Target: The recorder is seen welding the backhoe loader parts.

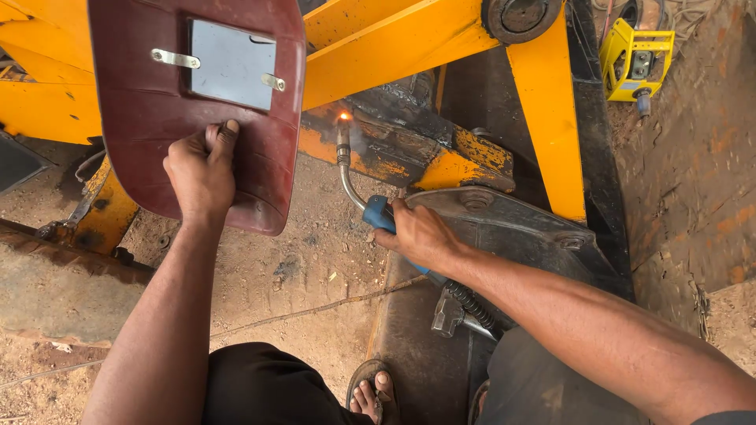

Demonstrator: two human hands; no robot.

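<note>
Left hand (201, 169) closed on the handle of a dark red hand-held welding shield (157, 102), raised at far left. Right hand (421, 234) wrapped around blue-handled welding torch (370, 201); its curved neck reaches far to a glowing spark (344, 116) on the scorched yellow steel frame (409, 149). Yellow machine (636, 61) far right. Sandalled foot (374, 393) near, on dirt ground (299, 267).

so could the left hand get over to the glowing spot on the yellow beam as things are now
Probably not freely: the left hand is gripping the dark red welding shield, so it is occupied. The glowing spot lies just right of the shield's edge with open space between, but the torch in the right hand already sits there.
</note>
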